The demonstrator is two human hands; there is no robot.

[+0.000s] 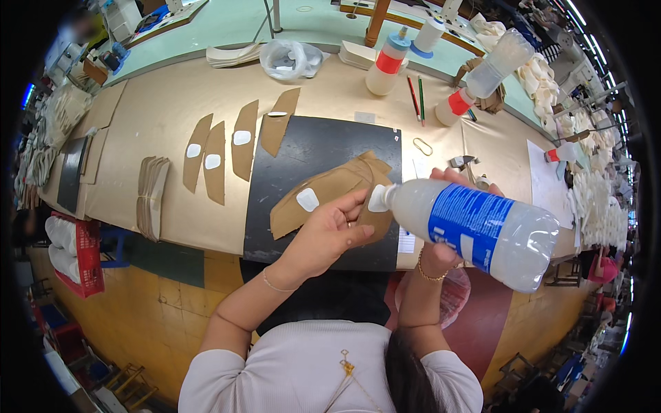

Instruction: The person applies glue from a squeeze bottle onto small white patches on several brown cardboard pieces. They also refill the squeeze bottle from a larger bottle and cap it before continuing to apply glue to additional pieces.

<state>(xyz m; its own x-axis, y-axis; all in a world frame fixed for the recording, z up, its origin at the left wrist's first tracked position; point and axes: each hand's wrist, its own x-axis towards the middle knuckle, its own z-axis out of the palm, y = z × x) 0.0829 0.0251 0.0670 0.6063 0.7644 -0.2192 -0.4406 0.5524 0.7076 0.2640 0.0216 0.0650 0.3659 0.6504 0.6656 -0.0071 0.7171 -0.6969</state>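
My right hand (441, 257) is wrapped round a large clear plastic bottle (475, 230) with a blue label and whitish contents. The bottle is tilted nearly flat, its white nozzle pointing left. Between the fingers and thumb of my left hand (325, 237) is a flat brown piece (375, 224) with a white patch (377, 198). The nozzle meets that patch or is very close to it. Just beyond my left hand, more brown pieces (337, 177) lie overlapped on a black board (323, 138), one with a white patch (307, 199).
Several patched brown pieces (242, 141) lie left of the board, beside a banded stack (152, 199). Farther back stand glue-like bottles (389, 65), a clear plastic bag (286, 60) and pencils (417, 100). A hammer (463, 162) lies at right. A red crate (86, 258) stands at lower left.
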